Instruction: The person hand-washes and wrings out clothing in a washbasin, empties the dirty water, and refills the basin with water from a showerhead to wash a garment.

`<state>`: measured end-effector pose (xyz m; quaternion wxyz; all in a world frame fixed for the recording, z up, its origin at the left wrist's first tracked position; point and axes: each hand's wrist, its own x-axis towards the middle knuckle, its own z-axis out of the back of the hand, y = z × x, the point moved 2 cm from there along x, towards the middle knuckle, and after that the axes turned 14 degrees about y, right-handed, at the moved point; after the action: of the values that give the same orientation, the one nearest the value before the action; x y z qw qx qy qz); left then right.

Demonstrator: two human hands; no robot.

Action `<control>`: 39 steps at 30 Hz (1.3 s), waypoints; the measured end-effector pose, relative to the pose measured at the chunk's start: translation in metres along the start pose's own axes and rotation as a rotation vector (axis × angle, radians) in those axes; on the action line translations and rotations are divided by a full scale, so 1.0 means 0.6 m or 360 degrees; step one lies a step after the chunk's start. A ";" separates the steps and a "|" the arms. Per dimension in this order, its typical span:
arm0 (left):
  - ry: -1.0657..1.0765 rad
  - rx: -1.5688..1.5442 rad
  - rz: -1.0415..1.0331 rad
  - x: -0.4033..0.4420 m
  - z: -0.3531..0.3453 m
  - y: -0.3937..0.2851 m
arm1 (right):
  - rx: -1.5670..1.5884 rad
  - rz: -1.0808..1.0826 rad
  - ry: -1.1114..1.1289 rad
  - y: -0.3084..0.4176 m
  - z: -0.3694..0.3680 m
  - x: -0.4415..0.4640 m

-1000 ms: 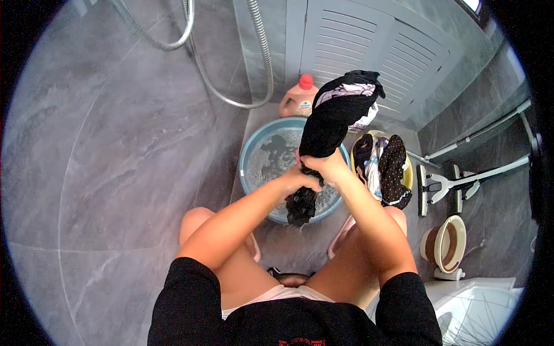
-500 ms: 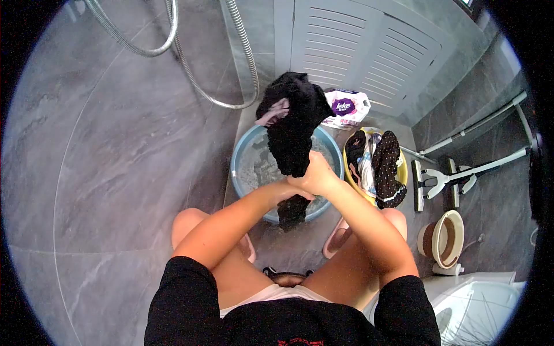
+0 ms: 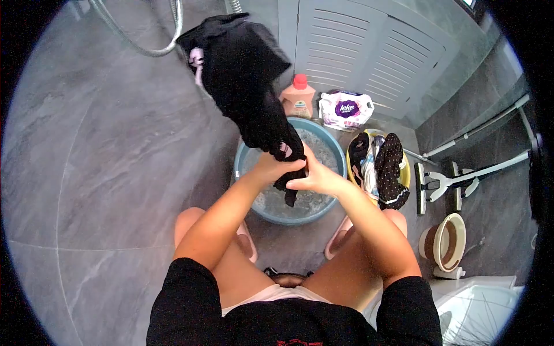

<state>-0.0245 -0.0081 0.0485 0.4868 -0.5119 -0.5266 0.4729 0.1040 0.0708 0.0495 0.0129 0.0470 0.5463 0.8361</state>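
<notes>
A black garment (image 3: 239,78) with small pale pink parts stretches from my hands toward the upper left, its far end spread wide. My left hand (image 3: 270,169) is closed around its narrow gathered part from the left. From the right, my right hand (image 3: 319,176) grips the same bunched cloth, thumb and fingers wrapped about it. A short dark end hangs below my hands over the blue basin (image 3: 341,173). Cloudy, sudsy water (image 3: 271,205) fills the basin.
Behind the basin stand a pink detergent bottle (image 3: 298,99) with a red cap and a white-purple "leke" pack (image 3: 347,109). A yellow tub (image 3: 407,176) of clothes (image 3: 390,170) is at right, near a squeegee mop (image 3: 444,183) and cream-brown bucket (image 3: 455,242). A shower hose (image 3: 153,53) hangs upper left.
The garment's wide end has swung up and left, uncovering the pink bottle. My left hand has moved left and up from its crossed position under my right hand.
</notes>
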 end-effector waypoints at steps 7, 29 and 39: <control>0.0386 -0.0235 -0.0114 -0.007 -0.022 0.000 | 0.1703 -0.0425 0.0174 0.014 -0.086 0.009; -0.0851 0.0995 0.0202 0.003 -0.025 0.120 | -0.0353 -0.0834 -0.0471 -0.108 -0.142 0.021; -0.0868 0.0939 -0.0008 -0.022 0.009 0.081 | -0.0130 -0.0710 -0.0731 -0.112 -0.176 0.066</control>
<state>-0.0258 -0.0197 -0.0009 0.4564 -0.2047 -0.4795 0.7210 0.0525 0.0045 -0.0513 0.3206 0.1130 0.4919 0.8016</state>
